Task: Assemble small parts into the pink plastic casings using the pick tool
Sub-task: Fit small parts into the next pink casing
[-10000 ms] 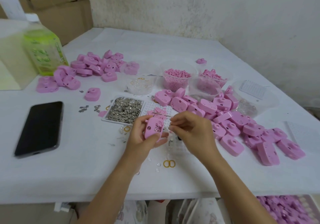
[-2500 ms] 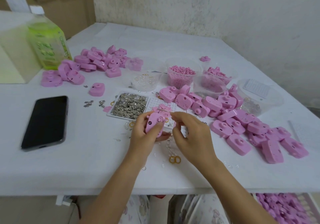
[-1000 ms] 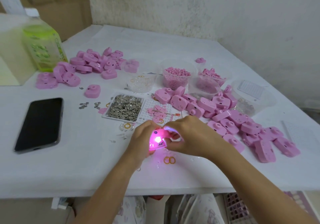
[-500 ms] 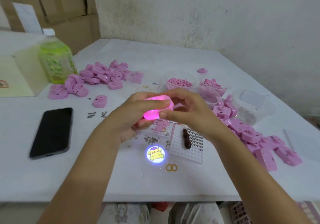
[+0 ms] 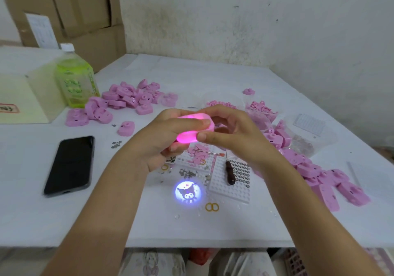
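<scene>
Below the hands, the projected picture (image 5: 188, 192) has changed; left hand (image 5: 162, 141) and right hand (image 5: 232, 135) both grip the glowing casing (image 5: 186, 137) aloft, likely testing it, pick tool (image 5: 230, 173) lying beneath.

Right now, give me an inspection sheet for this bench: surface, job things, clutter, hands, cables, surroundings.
Surface: white table, with a round cartoon projection lit on it.
Job's things: glowing pink casing held above the table; pick tool, dark handle, lying on the white pegged tray; left casing pile and right casing pile; tub of small pink parts.
Clutter: black phone, green bottle, two yellow rings.
Hands: left hand grips the casing; right hand pinches it.
Cables: nothing seen.
Surroundings: cardboard boxes, stained white wall.
</scene>
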